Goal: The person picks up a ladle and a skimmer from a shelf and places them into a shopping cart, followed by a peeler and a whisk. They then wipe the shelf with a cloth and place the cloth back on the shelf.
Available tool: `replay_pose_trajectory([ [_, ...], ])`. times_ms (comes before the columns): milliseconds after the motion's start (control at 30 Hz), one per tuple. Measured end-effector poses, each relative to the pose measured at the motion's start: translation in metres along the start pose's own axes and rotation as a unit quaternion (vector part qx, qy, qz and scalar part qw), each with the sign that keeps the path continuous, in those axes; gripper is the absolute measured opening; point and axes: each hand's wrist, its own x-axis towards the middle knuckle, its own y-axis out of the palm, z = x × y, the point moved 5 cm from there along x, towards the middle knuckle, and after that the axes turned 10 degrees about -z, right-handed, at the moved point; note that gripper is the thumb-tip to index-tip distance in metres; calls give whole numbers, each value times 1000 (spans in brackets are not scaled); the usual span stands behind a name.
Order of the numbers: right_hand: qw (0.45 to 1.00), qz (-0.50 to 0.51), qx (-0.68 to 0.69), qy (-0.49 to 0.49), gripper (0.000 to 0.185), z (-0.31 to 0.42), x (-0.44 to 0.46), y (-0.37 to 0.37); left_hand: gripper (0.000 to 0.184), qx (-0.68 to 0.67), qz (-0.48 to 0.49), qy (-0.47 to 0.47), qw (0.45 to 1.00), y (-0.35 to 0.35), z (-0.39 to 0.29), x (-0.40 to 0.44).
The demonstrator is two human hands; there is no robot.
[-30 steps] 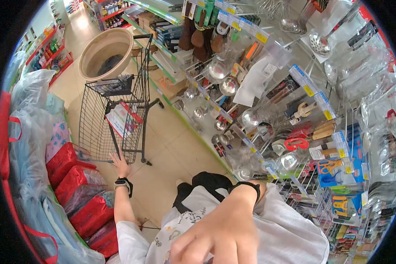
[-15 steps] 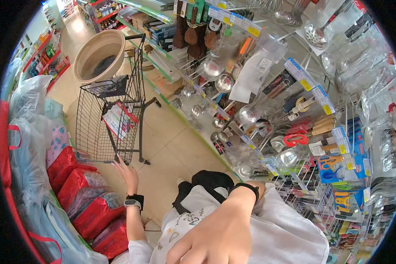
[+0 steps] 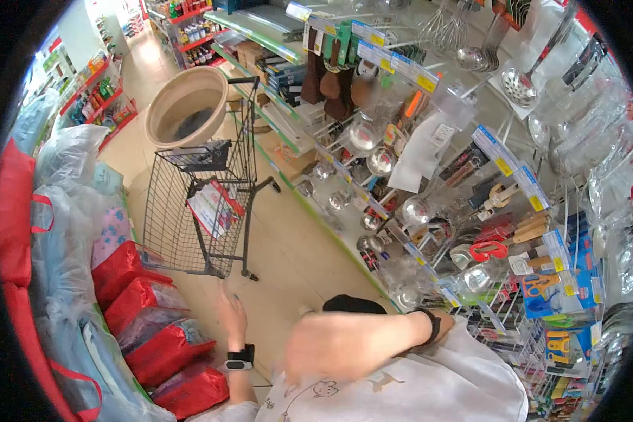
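Observation:
My left hand (image 3: 233,318), with a watch on its wrist, reaches forward just below the near end of a black wire shopping cart (image 3: 163,235). Its fingers look stretched out and somewhat blurred, with nothing in them; a small gap seems to part them from the cart. Inside the cart lies a red and white package (image 3: 216,211). A large beige tub (image 3: 163,98) rests on the cart's far end. My right hand (image 3: 341,346), a black band at its wrist, is in front of my white shirt. Motion smears its fingers, and I see nothing held in it.
On the right, a rack holds ladles (image 3: 381,161), a skimmer (image 3: 519,87), whisks (image 3: 439,32), scissors (image 3: 541,285) and other packed utensils. Red bagged bundles (image 3: 169,349) line the left side beside plastic-wrapped goods (image 3: 67,225). The tiled aisle (image 3: 288,232) runs between them.
My left hand has come off the cart's near edge. My right hand has shifted across my shirt, away from the bottom of the view. The whole scene has moved slightly right and down.

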Motion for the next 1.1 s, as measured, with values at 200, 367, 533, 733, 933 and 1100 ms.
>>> replay_pose_trajectory([
  [200,785,-58,-333,519,33,-138,-148,-6,41,-129,38,-52,990,23,3,-25],
  [367,747,-180,-280,575,31,-163,-251,-9,39,45,127,-27,990,-44,-97,18],
  [533,659,-119,-256,697,32,-158,-329,10,38,20,-32,253,967,-169,-234,63],
  [733,680,-119,-229,687,34,-143,-341,17,29,-82,79,462,879,-260,-340,54],
  [933,697,-184,-211,660,32,-136,-342,20,32,-242,18,410,879,-258,-348,60],
  [1100,672,-146,-216,694,32,-140,-371,32,35,-283,21,397,873,-251,-346,64],
])
